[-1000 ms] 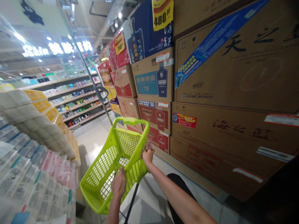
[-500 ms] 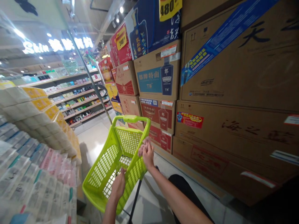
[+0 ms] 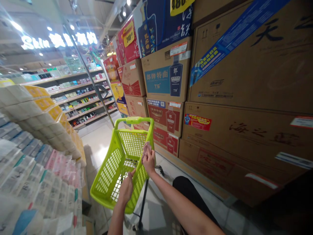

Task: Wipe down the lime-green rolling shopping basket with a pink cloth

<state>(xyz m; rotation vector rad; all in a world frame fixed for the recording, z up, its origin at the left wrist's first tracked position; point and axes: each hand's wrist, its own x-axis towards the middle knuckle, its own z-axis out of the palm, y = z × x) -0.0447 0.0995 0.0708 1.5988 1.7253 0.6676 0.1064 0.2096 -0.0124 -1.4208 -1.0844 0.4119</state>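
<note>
A bright green shopping cart [image 3: 107, 181] with a latticed plastic basket stands before me, its inside facing left. My right hand [image 3: 148, 163] pinches a crumpled pinkish cloth [image 3: 146, 150] and presses it against the cart's right-hand rim. Farther down that same side, my left hand [image 3: 126, 188] is closed over the rim, with its fingertips partly hidden. Below the basket, a dark leg and wheels of the cart rest on the floor.
Stacked cardboard cartons [image 3: 168, 80] form a wall on the right. To the left are piled plastic-wrapped packs [image 3: 36, 111]. A metal pole [image 3: 89, 73] rises behind the cart, and stocked shelves [image 3: 80, 98] stand farther back. My dark-clad knee [image 3: 182, 184] is at lower right.
The view has shifted slightly, and the cart sits a little differently in it. My right hand and the cloth have moved slightly down the rim. My left hand remains at the rim.
</note>
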